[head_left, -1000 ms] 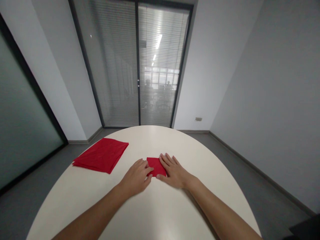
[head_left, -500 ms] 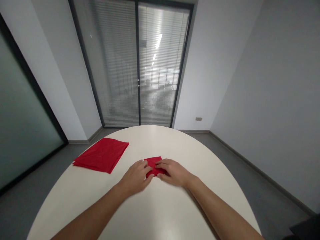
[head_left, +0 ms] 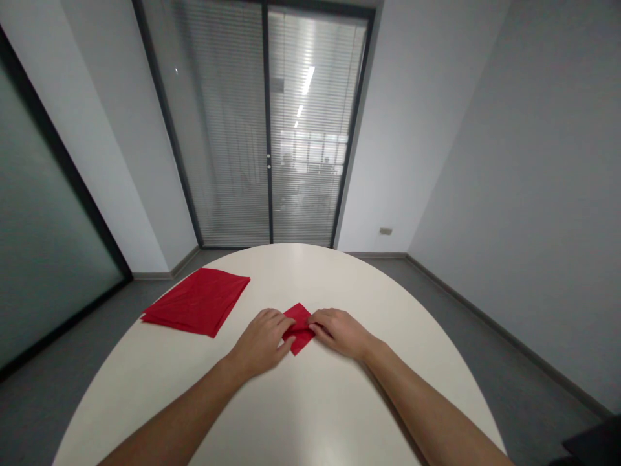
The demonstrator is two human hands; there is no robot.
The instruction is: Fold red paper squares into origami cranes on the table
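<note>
A small folded red sheet [head_left: 301,315], thin and either paper or cloth, lies on the white table between my two hands. It is turned like a diamond, one corner pointing away from me and one toward me, with a raised crease across its middle. At its left corner my left hand [head_left: 264,340] holds the edge with curled fingers, the thumb low on the near side. My right hand [head_left: 339,331] pinches the right corner between thumb and fingers. Both side corners are partly hidden under the fingertips.
Larger red sheets [head_left: 198,301], flat and layered, lie at the left edge of the round white table [head_left: 310,401]. Beyond the table stands a glazed partition with blinds [head_left: 233,129]. A dark object [head_left: 596,443] shows at the lower right corner.
The small red sheet has turned from lying square to a diamond, and a crease now runs across it. My hands have moved slightly apart to its side corners.
</note>
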